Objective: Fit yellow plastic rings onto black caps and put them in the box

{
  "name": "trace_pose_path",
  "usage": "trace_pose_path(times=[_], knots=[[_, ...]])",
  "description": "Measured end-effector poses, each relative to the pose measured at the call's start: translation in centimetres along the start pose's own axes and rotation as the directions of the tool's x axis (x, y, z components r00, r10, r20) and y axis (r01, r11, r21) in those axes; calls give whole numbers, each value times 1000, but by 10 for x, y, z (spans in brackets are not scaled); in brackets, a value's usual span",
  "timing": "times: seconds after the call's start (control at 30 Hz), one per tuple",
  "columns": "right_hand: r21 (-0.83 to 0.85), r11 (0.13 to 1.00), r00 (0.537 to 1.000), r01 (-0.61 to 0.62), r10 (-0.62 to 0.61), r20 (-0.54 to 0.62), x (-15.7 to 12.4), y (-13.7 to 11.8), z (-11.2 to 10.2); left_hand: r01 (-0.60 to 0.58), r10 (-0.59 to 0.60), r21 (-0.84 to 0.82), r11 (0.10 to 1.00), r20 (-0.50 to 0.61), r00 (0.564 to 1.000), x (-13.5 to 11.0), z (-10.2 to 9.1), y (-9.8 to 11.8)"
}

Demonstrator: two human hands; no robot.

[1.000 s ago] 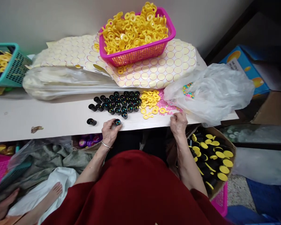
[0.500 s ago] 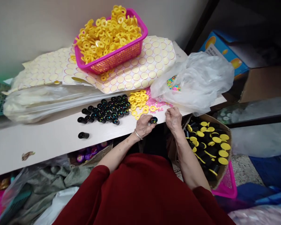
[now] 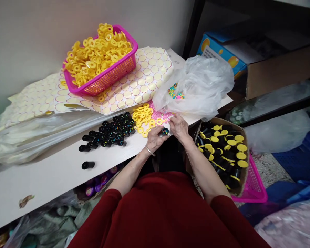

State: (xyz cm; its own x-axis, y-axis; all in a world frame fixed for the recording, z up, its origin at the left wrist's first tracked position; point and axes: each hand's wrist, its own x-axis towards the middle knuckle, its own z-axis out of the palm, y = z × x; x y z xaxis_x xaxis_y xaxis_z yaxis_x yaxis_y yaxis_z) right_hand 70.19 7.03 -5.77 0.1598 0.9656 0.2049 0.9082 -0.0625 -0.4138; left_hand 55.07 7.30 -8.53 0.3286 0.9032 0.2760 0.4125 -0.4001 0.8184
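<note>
My left hand is closed round a short black tube, whose top faces up with small coloured beads showing inside. Just right of it, my right hand has its fingers pinched together near the pink beads; whatever they hold is too small to make out. Yellow rings lie in a loose heap left of the beads. Further left stands a cluster of black tubes, several with coloured bits in their tops. One black tube lies on its side, apart from the others.
A pink basket heaped with yellow rings rests on sticker sheets. A plastic bag of coloured beads sits behind my right hand. Below right, a carton holds black tubes with yellow caps. The white table extends left.
My right hand has moved left, closer to the tube in my left hand. My left hand keeps its hold on the tube. The camera view has shifted.
</note>
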Motion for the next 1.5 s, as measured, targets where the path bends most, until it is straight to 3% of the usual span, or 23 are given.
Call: trace_pose_path(times=[0.17,0.3,0.4,0.5,0.83,1.07,1.2,1.3,1.37,1.43,1.5], knots=[[23,1000,999,-4,3,43,3,2,-1,-27,27,-27,999,11,1000,3,1,2],[156,988,1000,-6,8,-10,-2,2,-5,-16,16,10,1000,24,1000,3,0,4],[347,936,996,66,-43,-74,-14,-2,-13,-17,15,56,998,29,999,3,0,8],[406,898,986,169,-152,-73,-27,-7,-21,-32,29,100,994,31,999,3,0,11],[81,947,949,310,-314,38,-30,-17,-26,-76,71,184,980,35,997,0,1,12],[-160,881,892,444,-418,175,-27,-31,-36,-78,71,174,982,44,997,0,1,12],[-211,845,867,491,-449,217,-26,-41,-38,-98,96,139,985,26,995,0,1,12],[-96,872,865,480,-453,218,-25,-37,-38,-99,97,135,986,22,995,0,2,12],[95,897,875,432,-442,196,-22,-28,-36,-95,91,149,984,30,995,0,2,12],[288,902,920,323,-371,129,-17,-13,-33,-89,85,160,983,31,996,0,1,12],[350,921,981,169,-190,26,-9,5,-27,-84,80,160,984,30,996,-1,1,11]])
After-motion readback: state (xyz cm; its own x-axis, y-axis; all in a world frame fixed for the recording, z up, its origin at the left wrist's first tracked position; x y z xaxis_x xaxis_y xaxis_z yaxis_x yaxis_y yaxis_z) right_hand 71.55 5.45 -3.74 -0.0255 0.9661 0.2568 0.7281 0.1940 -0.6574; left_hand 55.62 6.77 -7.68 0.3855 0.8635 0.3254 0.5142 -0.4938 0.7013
